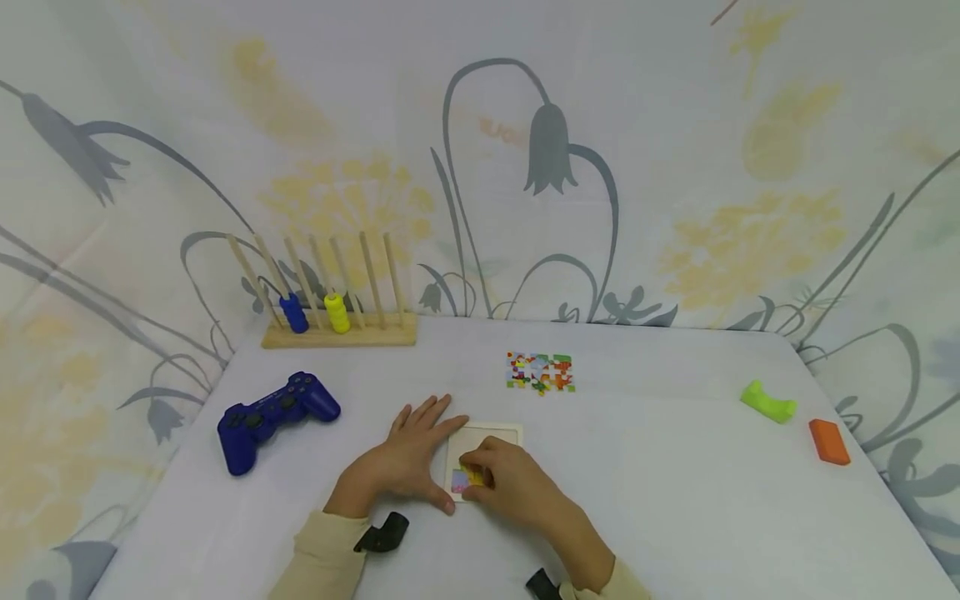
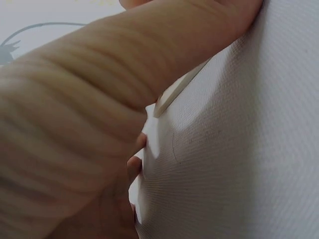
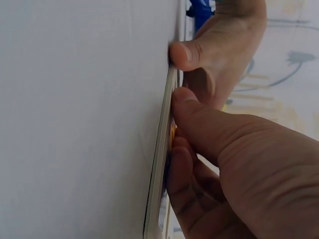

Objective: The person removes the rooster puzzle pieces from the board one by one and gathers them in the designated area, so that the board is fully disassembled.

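A shallow light wooden puzzle tray lies on the white table. In its near left corner sits a puzzle piece with pink and purple print. My right hand is over the tray, and its thumb and curled fingers pinch a yellowish puzzle piece right beside that one. The fingers partly hide this piece. My left hand rests along the tray's left side, fingers spread and thumb at the near left corner. In the right wrist view, the right thumb is close over the tray's edge.
Several joined puzzle pieces lie beyond the tray. A blue game controller is at left, with a wooden peg stand carrying blue and yellow beads behind it. A green arched block and an orange block lie far right.
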`<action>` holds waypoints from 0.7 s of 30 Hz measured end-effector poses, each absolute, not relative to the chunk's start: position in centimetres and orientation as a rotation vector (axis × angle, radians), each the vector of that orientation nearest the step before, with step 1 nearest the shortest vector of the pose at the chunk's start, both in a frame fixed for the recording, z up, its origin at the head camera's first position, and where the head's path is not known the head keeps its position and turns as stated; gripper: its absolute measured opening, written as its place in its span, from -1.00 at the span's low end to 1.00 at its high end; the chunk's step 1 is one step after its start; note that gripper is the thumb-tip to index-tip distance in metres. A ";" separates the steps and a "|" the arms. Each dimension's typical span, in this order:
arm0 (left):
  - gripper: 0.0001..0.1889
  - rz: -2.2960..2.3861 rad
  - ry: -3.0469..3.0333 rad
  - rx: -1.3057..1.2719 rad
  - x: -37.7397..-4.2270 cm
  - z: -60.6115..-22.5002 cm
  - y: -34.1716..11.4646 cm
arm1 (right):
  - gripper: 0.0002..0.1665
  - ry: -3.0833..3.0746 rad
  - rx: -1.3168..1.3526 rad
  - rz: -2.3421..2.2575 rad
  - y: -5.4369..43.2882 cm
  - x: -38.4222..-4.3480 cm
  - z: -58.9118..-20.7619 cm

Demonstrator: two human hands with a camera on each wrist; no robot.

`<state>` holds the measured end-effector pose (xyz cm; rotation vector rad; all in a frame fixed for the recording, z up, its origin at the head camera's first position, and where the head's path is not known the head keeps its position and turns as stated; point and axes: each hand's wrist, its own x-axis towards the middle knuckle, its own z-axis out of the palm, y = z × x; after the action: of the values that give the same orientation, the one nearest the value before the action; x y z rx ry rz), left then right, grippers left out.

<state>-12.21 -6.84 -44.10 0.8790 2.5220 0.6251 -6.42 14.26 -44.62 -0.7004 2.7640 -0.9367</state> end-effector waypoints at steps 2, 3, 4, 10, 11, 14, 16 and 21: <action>0.26 0.632 2.523 0.883 -12.3 -44.1 -6.9 | -0.58 2.774 -0.665 -0.949 14.0 -6.3 -44.5; 0.26 0.640 2.522 0.883 -12.3 -44.0 -6.9 | -0.58 2.777 -0.647 -0.954 13.9 -6.2 -44.5; 0.25 0.649 2.520 0.881 -12.3 -44.0 -7.0 | -0.59 2.777 -0.629 -0.961 13.8 -6.2 -44.4; 0.25 0.649 2.519 0.853 -12.2 -44.0 -7.0 | -0.61 2.778 -0.576 -0.977 13.6 -6.2 -44.4; 0.25 0.649 2.519 0.851 -12.2 -44.0 -7.0 | -0.61 2.773 -0.562 -0.980 13.6 -6.3 -44.4; 0.25 0.652 2.520 0.849 -12.1 -44.0 -7.0 | -0.60 2.755 -0.531 -0.998 13.5 -6.3 -44.3; 0.25 0.657 2.520 0.853 -12.1 -44.0 -7.0 | -0.60 2.741 -0.512 -1.013 13.5 -6.3 -44.3; 0.25 0.659 2.521 0.865 -12.2 -44.0 -7.0 | -0.57 2.703 -0.499 -1.080 13.5 -6.3 -44.2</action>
<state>-12.20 -6.97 -43.98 0.8647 2.5206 0.6591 -6.32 13.49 -44.24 -0.4991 2.7032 -1.0796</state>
